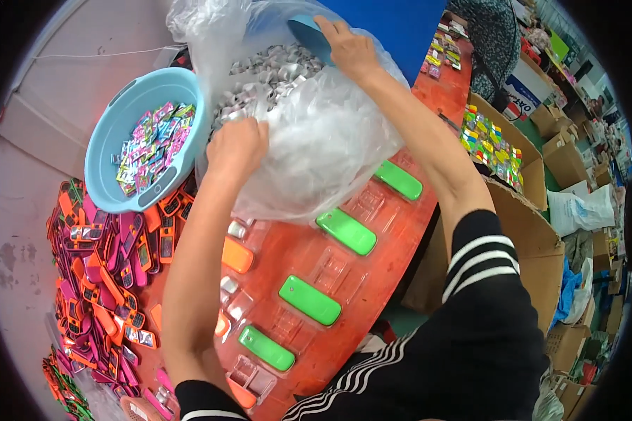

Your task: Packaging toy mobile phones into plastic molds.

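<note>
A large clear plastic bag [316,147] full of small silvery pieces [274,74] stands on the red table [393,238]. My left hand [237,144] grips the bag's near rim and holds it open. My right hand [347,45] reaches into the bag from the far side, shut on a small blue scoop-like bowl [309,35]. In front of the bag lie clear blister trays [330,270] holding green toy phones [346,231] in a row, plus orange ones [237,256] partly under my left forearm.
A light blue basin [123,116] of colourful small packets sits at the left. A heap of pink and orange toy phones [105,281] covers the table's left edge. Cardboard boxes [534,238] with colourful items stand at the right, beside a blue panel [400,24].
</note>
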Demonstrator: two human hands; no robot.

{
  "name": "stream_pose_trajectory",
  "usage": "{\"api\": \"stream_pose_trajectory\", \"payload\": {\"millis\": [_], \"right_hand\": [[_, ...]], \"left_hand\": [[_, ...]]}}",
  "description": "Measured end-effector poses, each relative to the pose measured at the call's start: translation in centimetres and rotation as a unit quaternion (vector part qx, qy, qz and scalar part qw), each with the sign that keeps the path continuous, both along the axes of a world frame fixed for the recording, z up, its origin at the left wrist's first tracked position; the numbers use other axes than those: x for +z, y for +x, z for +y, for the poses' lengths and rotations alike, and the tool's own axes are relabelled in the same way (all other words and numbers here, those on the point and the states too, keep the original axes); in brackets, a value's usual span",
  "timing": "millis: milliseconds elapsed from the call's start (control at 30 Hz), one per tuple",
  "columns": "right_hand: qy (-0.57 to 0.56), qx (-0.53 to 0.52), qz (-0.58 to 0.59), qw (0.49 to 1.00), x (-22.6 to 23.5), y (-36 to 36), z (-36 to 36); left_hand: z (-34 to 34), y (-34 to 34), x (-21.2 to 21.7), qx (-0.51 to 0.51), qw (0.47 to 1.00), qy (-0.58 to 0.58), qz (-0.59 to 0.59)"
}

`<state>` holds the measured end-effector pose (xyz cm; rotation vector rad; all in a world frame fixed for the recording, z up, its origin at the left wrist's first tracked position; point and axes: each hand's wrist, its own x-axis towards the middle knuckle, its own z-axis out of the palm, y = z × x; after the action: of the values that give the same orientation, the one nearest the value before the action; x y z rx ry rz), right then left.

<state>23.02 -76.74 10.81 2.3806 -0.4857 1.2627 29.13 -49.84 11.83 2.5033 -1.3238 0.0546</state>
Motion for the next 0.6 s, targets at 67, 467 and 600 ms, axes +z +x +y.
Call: {"api": "stream_pose_trajectory", "payload": {"millis": [67, 467, 600], "right_hand": [[-0.017, 0.098, -0.087, 0.991, 1.0, -0.2, 1.6], [0.163, 0.104, 0.044, 0.98, -2.1, -1.2, 6.1], [0.276, 0.1, 0.007, 0.956, -1.5, -2.5, 4.9]], "left_hand": [[-0.5, -2.8, 1.7, -0.001, 0.992, 0.102, -0.078], [-11.3, 5.7, -0.1, 0.12, 0.969, 0.213, 0.044], [-12.2, 5.5, -1.4, 0.136, 0.969, 0.204, 0.044]]}}
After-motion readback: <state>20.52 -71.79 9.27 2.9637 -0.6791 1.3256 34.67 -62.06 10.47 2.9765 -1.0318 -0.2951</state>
